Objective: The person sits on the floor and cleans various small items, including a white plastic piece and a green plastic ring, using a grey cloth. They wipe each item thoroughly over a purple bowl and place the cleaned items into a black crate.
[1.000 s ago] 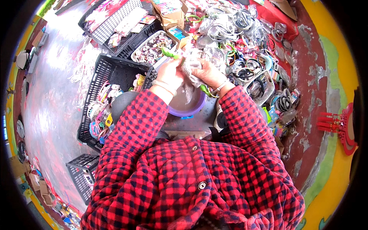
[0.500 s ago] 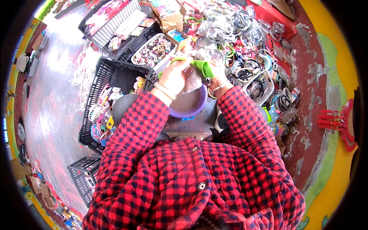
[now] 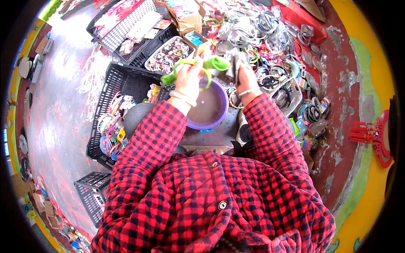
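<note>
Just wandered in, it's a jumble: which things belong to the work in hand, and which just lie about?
Likely in use:
bright green soft strip, left hand
grey crumpled cloth, right hand
round purple plastic basin, nearby

Lying about:
black slatted plastic crate
white plastic mesh basket
heap of clear-bagged bands

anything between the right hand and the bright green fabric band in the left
Yes: a crumpled grey cloth, held by the right hand, sits between it and the bright green fabric band; cloth-band contact is unclear.
</note>
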Motion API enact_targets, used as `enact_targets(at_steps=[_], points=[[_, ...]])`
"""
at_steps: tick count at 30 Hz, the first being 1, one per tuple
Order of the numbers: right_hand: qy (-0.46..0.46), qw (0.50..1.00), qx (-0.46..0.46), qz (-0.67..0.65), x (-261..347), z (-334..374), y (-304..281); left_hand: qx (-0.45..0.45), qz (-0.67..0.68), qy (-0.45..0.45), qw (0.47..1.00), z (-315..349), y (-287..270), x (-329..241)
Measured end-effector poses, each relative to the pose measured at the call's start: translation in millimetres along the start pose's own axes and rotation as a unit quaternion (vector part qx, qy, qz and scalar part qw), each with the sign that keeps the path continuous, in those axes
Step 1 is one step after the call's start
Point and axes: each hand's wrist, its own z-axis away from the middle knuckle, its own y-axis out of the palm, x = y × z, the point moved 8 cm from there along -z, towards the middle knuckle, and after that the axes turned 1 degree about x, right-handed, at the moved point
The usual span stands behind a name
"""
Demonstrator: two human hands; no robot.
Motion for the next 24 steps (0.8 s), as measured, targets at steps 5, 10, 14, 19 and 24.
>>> enact_targets(at_steps=[5,10,14,19,24], points=[[-0.027,0.973,0.159,-0.166,46.2,5.3,15.8,-0.110,-0.002,0.014,0.994,11.9,7.2,-33.6],[-0.033,0.945,0.293,-0.142,60.8,32.2,42.0,-0.094,-0.064,0.007,0.994,0.2,-10.5,-21.5],[-0.043,0.928,0.364,-0.075,49.7,50.1,68.5,-0.066,-0.104,0.003,0.992,5.6,3.4,-24.3],[-0.073,0.935,0.330,0.106,17.7,55.4,73.3,0.006,-0.273,0.053,0.961,0.0,9.8,2.0],[-0.178,0.921,0.192,0.288,16.4,51.3,62.1,0.065,-0.128,0.005,0.990,-3.4,6.2,20.5]])
